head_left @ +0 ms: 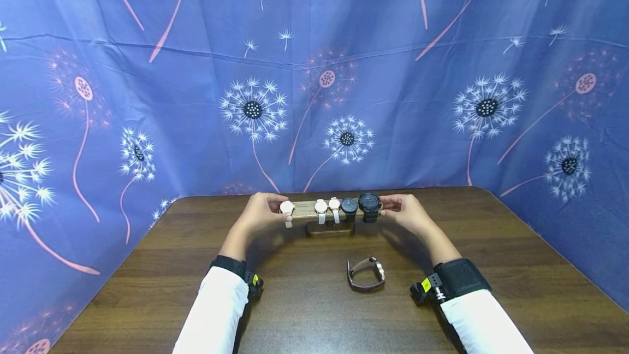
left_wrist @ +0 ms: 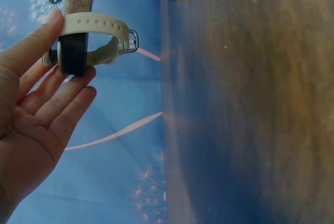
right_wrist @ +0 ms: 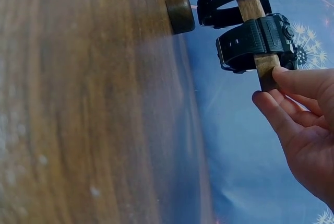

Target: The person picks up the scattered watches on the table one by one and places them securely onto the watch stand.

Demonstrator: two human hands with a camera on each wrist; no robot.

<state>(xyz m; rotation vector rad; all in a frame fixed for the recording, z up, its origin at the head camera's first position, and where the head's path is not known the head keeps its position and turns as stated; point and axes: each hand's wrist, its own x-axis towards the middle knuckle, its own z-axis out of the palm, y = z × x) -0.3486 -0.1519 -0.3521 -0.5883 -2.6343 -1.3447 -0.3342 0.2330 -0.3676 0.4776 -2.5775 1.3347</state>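
Observation:
A wooden watch stand [head_left: 304, 210] with a crossbar and rounded base stands near the table's far edge, several watches strapped round its bar. My left hand [head_left: 263, 212] grips the bar's left end, thumb against the cream strap [left_wrist: 91, 24] of a white-faced watch [head_left: 287, 207]. At the opposite end, my right hand [head_left: 404, 211] pinches the bar's tip [right_wrist: 267, 72] between thumb and fingers, beside a bulky black watch [head_left: 369, 202]. Another black watch [head_left: 349, 206] and two watches with pale straps, a white watch [head_left: 321, 206] and a narrower watch [head_left: 334, 204], sit in between.
A brown-strapped watch [head_left: 366, 287] lies on its side on the wooden table [head_left: 304, 310], nearer to me than the stand. Behind the table hangs a blue cloth [head_left: 408, 124] with a dandelion print.

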